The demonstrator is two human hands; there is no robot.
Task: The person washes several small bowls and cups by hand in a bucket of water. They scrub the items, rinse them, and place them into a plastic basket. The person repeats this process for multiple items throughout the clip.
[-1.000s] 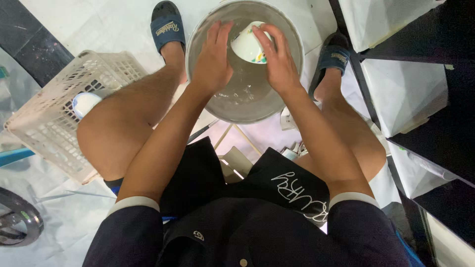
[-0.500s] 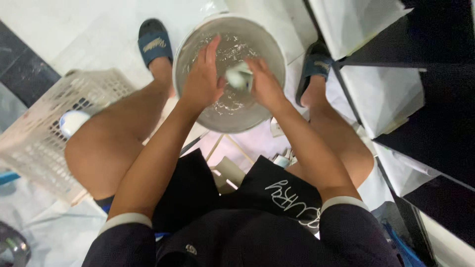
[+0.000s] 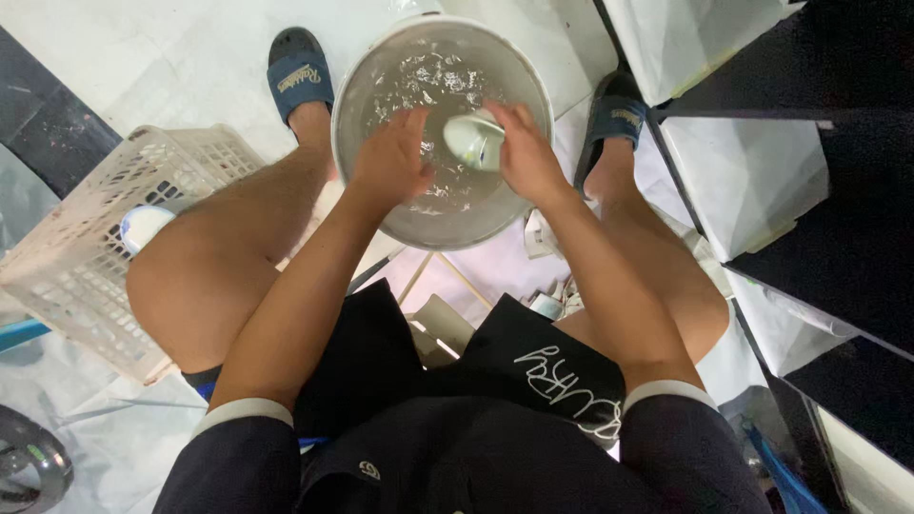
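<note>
The floor across the upper left of the frame is pale and speckled, with a dark band cutting diagonally along the far left edge. A white plastic lattice basket stands at the left, tilted in the frame. Along the right side, black shelving frames white panels from top to lower right. Light is even and bright. A dark round object shows at the lower left corner.
</note>
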